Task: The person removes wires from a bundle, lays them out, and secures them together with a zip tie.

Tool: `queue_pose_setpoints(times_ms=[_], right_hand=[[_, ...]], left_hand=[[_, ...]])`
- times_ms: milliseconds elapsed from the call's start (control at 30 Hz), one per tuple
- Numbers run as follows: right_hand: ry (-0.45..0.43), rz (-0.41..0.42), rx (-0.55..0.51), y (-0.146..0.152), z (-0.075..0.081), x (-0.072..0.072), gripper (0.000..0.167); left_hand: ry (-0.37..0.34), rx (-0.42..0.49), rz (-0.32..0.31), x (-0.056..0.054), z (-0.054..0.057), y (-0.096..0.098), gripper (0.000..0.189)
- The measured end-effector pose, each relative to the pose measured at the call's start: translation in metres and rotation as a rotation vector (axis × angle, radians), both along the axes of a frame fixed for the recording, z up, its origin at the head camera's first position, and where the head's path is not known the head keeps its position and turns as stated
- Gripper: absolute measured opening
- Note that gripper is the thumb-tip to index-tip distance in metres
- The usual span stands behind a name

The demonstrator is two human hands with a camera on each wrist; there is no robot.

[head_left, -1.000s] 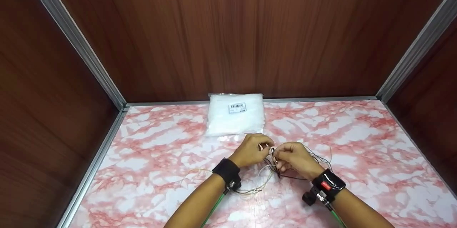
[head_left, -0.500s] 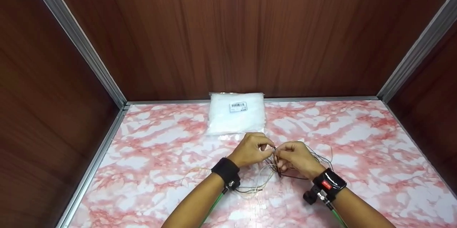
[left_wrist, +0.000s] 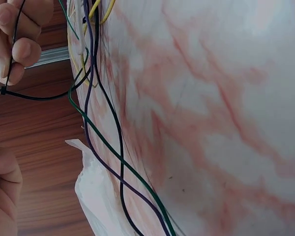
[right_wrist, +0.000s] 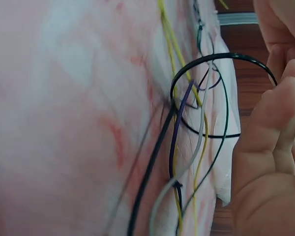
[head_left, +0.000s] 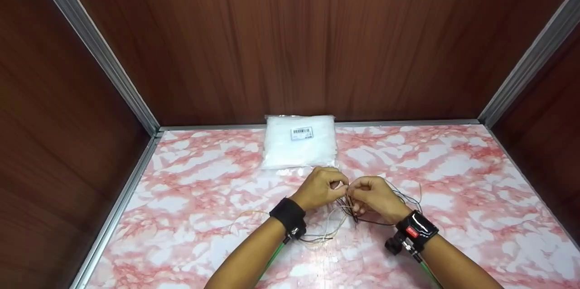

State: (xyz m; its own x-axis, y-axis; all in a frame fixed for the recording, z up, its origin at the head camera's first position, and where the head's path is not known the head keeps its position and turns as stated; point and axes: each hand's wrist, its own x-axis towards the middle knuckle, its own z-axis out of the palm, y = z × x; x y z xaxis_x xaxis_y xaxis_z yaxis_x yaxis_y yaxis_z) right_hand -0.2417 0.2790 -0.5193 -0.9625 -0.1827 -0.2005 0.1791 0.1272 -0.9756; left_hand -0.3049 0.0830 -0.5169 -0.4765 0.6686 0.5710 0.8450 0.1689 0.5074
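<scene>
In the head view my left hand (head_left: 319,189) and right hand (head_left: 376,198) meet fingertip to fingertip over a loose bundle of wires. Both pinch a black wire (right_wrist: 206,58), which bends into a loop below the fingers in the right wrist view. A small black lump (left_wrist: 3,90) shows on it just under the right fingertips in the left wrist view. Purple wire (left_wrist: 87,118), green wire (left_wrist: 105,140), yellow wire (right_wrist: 174,44) and pale grey wire (right_wrist: 202,128) hang or lie around it. The left fingertips are partly hidden in both wrist views.
A clear bag (head_left: 299,153) of white contents, with a barcode label (head_left: 302,133), lies behind the hands against the back panel (head_left: 290,44). Wire ends spread over the red and white marbled table (head_left: 199,180) on both sides. Brown panels with metal edges enclose it.
The fingertips of both hands have come together. The black loop that stood in the gap between them a second ago is now mostly covered. The wire bundle has barely moved.
</scene>
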Motion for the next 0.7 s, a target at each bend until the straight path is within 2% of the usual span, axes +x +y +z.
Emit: queue_pose_setpoints(times_ms=[133, 300, 467, 633, 700], right_hand=[[0.082, 0.001, 0.1, -0.001, 0.003, -0.001, 0.028], [0.14, 0.006, 0.133, 0.0, 0.002, -0.003, 0.028], [0.182, -0.007, 0.162, 0.005, -0.002, -0.004, 0.023], [0.285, -0.009, 0.229, 0.009, -0.004, -0.008, 0.02], [0.332, -0.003, 0.227, 0.011, -0.005, -0.009, 0.019]], left_hand=[[-0.039, 0.003, -0.009, 0.0, 0.001, 0.0, 0.012], [-0.104, -0.012, -0.023, 0.0, 0.002, 0.0, 0.014], [-0.103, -0.034, -0.034, 0.001, 0.002, 0.0, 0.014], [-0.095, -0.032, -0.029, 0.0, 0.002, 0.0, 0.015], [-0.101, -0.024, -0.025, 0.0, 0.002, 0.0, 0.016]])
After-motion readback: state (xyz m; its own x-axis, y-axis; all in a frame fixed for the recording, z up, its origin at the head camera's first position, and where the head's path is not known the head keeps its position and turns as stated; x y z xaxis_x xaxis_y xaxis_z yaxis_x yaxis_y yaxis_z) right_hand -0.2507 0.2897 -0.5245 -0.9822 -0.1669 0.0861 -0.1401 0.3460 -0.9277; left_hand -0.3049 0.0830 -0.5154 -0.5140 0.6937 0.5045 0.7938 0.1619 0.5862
